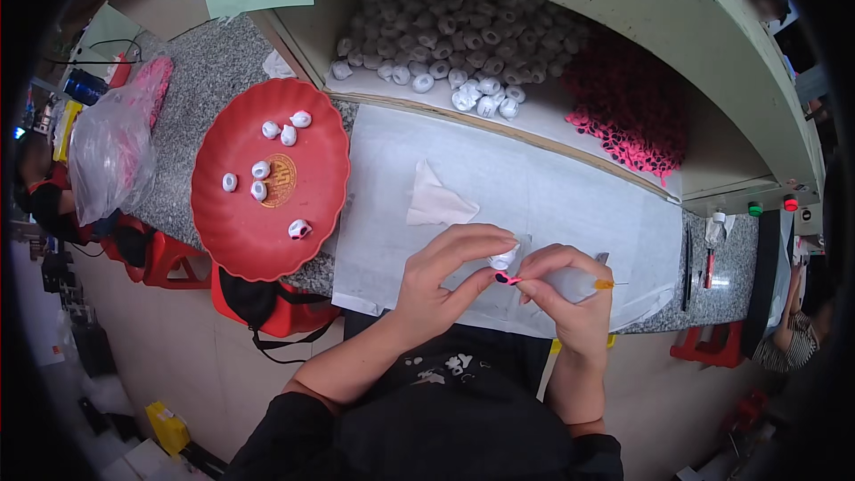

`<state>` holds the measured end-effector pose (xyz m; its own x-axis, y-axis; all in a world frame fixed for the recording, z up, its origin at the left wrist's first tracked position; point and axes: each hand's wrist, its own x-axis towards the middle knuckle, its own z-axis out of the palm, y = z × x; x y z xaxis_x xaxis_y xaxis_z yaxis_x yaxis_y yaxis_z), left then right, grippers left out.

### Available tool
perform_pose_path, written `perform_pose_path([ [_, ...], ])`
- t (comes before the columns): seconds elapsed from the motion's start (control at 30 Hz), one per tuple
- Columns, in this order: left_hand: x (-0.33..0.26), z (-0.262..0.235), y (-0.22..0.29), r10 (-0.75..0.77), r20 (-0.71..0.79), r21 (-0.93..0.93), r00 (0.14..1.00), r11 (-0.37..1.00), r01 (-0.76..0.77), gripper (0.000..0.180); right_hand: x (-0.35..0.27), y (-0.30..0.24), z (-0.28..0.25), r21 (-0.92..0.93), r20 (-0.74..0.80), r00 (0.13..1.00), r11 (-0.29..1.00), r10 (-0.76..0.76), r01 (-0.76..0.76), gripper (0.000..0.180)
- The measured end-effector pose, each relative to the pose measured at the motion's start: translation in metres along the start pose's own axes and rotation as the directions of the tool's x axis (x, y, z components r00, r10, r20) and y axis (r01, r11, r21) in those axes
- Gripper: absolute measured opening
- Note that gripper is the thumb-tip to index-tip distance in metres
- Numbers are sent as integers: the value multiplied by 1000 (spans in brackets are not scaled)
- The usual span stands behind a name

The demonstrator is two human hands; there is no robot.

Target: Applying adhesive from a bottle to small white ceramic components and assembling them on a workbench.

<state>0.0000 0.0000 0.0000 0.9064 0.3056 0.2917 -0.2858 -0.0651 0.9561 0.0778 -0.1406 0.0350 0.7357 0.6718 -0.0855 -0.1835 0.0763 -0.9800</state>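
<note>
Two part-closed grips: left grip (432, 281) around white piece (503, 258), right grip (579, 307) pinching pink piece (508, 280), apparently bottle (574, 283) too.

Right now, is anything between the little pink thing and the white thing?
I see nothing between them. The pink-and-black piece, pinched by the right hand, is right beside the white piece in the left hand.

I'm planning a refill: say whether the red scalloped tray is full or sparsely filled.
Sparsely filled: the red scalloped tray holds seven small white pieces, leaving most of its floor bare.
</note>
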Motion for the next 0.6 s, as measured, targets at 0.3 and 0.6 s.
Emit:
perform_pose_path([
  [0.3, 3, -2, 2, 109, 22, 199, 994, 974, -111, 29, 3, 6, 3, -35, -63, 998, 999, 14, -16, 9],
  [0.6, -5, 3, 2, -132, -75, -289, 988, 952, 105, 27, -3, 24, 7, -127, -154, 973, 980, -172, 153, 22],
])
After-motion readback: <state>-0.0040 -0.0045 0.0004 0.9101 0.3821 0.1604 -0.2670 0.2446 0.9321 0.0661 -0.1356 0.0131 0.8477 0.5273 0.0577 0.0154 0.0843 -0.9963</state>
